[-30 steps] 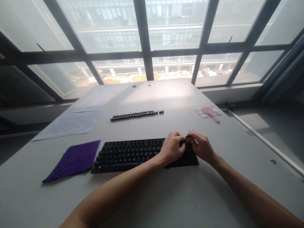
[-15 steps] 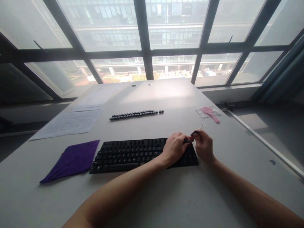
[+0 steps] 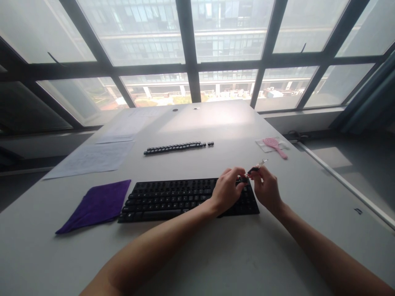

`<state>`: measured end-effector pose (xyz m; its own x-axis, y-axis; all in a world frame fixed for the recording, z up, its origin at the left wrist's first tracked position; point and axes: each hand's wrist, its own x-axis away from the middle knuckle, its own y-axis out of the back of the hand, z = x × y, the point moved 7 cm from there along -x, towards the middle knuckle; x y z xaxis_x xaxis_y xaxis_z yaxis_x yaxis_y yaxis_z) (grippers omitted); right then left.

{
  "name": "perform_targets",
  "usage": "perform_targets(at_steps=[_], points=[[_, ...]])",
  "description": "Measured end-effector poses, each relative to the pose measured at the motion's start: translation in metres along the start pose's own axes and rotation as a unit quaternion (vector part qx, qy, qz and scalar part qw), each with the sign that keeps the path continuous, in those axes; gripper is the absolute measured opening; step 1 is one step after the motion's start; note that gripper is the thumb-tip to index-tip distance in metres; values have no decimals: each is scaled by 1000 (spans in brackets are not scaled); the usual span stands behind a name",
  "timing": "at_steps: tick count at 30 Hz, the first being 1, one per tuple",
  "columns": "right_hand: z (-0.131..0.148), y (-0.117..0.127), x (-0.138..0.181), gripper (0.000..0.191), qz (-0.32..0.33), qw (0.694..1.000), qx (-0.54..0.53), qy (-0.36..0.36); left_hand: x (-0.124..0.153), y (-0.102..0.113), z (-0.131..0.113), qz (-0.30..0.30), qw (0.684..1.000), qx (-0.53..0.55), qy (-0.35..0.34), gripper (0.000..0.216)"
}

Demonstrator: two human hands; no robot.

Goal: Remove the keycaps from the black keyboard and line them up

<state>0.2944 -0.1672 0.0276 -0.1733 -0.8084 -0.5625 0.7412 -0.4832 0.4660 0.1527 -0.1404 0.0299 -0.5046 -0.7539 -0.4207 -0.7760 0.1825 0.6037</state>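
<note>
A black keyboard (image 3: 173, 200) lies on the white table, its upper rows bare of keycaps. My left hand (image 3: 230, 187) is over the keyboard's right part, fingers closed around a small black piece (image 3: 243, 179) that looks like a keycap. Just right of it, my right hand (image 3: 267, 187) pinches a keycap puller (image 3: 253, 169) with a dark body and thin pale prongs pointing up and away. The fingertips of both hands nearly meet above the keyboard's top right corner. Loose black keycaps (image 3: 173, 148) stand in rows behind the keyboard.
A folded purple cloth (image 3: 95, 204) lies left of the keyboard. Paper sheets (image 3: 89, 158) cover the table's left side. At the right are a pink brush (image 3: 274, 147) on a clear bag and a small dark item (image 3: 358, 211). Large windows stand beyond the table.
The puller in my right hand has tilted slightly, and my right fingertips have shifted a little closer to my left hand's piece. The whole view has moved slightly.
</note>
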Motion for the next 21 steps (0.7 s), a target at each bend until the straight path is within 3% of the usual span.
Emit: perform_targets(at_steps=[4, 9, 17, 21], points=[[-2, 0, 1, 17, 11, 998, 34, -44, 2, -5, -12, 24, 991, -115, -60, 19], [-3, 1, 3, 19, 18, 997, 38, -64, 2, -6, -21, 30, 970, -214, -108, 19], [-4, 3, 3, 22, 0, 988, -64, -142, -2, 5, -27, 22, 995, -69, -63, 22], [-10, 1, 2, 23, 3, 979, -132, -152, -41, 31, -9, 19, 998, -30, -43, 15]])
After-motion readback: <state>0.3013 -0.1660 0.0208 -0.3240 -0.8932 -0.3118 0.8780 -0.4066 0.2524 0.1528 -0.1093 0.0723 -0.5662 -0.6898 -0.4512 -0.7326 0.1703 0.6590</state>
